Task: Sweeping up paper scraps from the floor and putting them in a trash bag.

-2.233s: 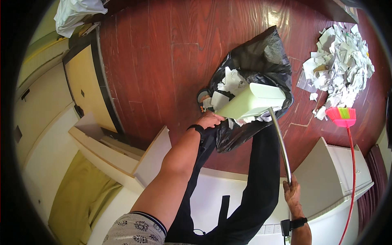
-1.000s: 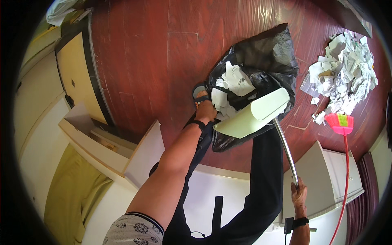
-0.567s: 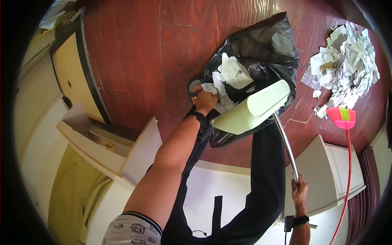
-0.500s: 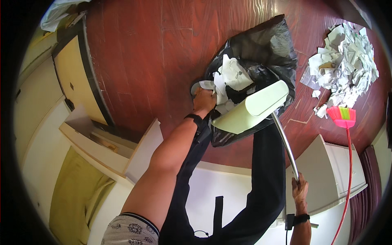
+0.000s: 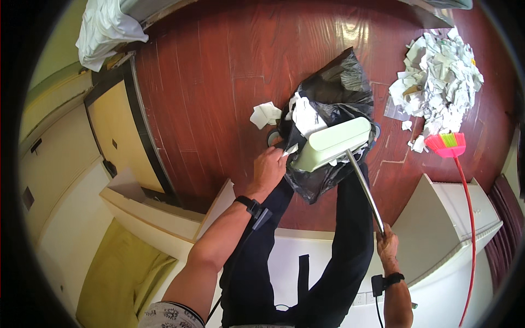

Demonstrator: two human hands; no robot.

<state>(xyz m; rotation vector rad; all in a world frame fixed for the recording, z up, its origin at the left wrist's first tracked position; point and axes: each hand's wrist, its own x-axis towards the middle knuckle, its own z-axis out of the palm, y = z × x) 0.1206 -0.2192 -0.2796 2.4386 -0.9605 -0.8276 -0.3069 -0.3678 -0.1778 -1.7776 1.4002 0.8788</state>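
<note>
My right hand [image 5: 387, 244] is closed round the metal handle [image 5: 365, 191] of a pale green dustpan [image 5: 338, 139]. The pan lies tilted over the mouth of a black plastic bag [image 5: 334, 79]. White paper [image 5: 306, 116] shows inside the bag, left of the pan. At the bag's left edge, my left hand [image 5: 268, 169] is closed, with a small white paper scrap [image 5: 291, 149] at its fingertips. Whether those fingers also grip the bag is hidden. Just beyond this hand, a loose piece of paper [image 5: 266, 115] lies on the floor, left of the bag.
A big heap of torn paper [image 5: 437, 82] lies on the red-brown wooden floor [image 5: 208, 109] at far right. Beside it stands a pink broom [image 5: 447, 145] with a red handle. A white cabinet [image 5: 437, 218] is at right, and white cloth [image 5: 106, 33] hangs at far left.
My left hand has drawn back toward me along the bag's left edge. Paper now shows on the floor beyond it. The dustpan, still in my right hand, sits flatter over the bag.
</note>
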